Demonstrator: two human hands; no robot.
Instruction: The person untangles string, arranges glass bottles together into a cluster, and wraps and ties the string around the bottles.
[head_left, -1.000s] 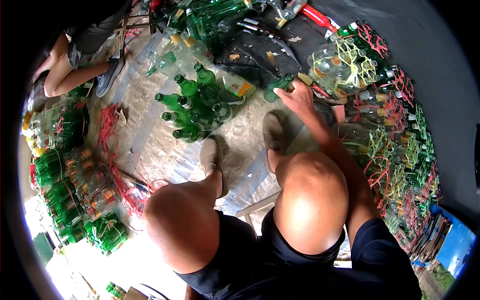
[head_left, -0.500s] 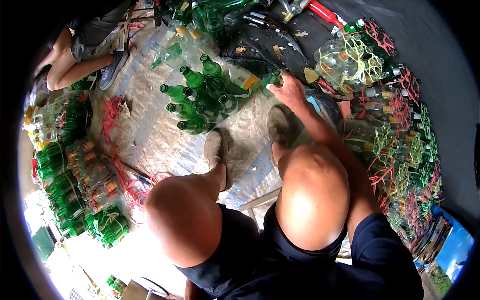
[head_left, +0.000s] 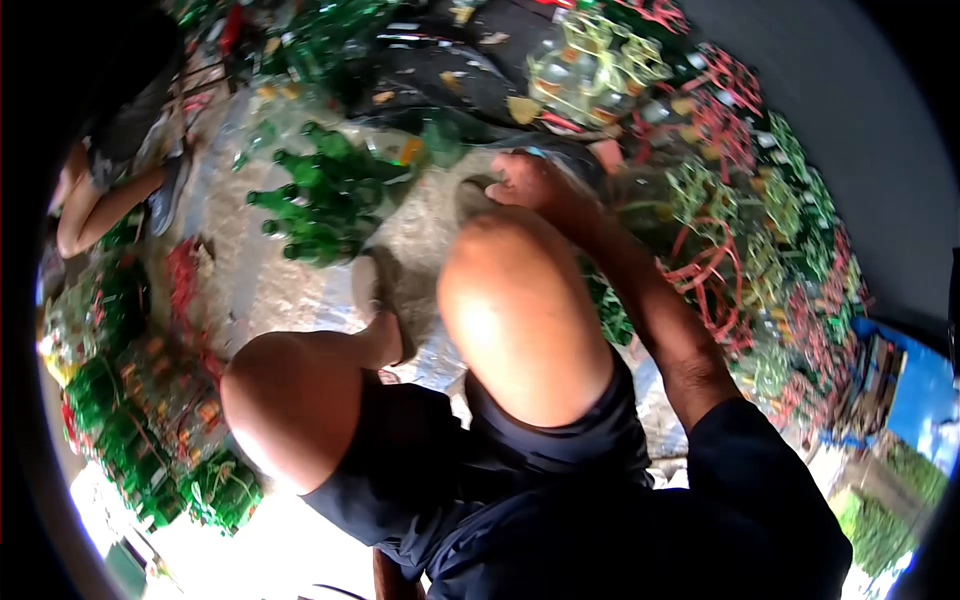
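My right hand (head_left: 530,182) hangs just beyond my right knee, above my right shoe (head_left: 473,198). Motion blur smears its fingers, and I see no bottle in it. A green glass bottle (head_left: 440,138) stands on the floor a little left of and beyond the hand, apart from it. Beside that bottle is a scrap with an orange patch (head_left: 411,150). Several green bottles (head_left: 325,195) stand in a close group on the floor, farther left. My left hand is out of view.
Tied bundles of bottles with pink and yellow string (head_left: 725,130) line the right side. More green bundles (head_left: 125,440) stand at left, near red string (head_left: 183,280). Another person's leg (head_left: 110,210) is at upper left. A blue crate (head_left: 915,385) sits at far right.
My right hand has come off the green bottle and drawn back toward my knee. The bottle stays on the floor. My view has turned, shifting the scene left.
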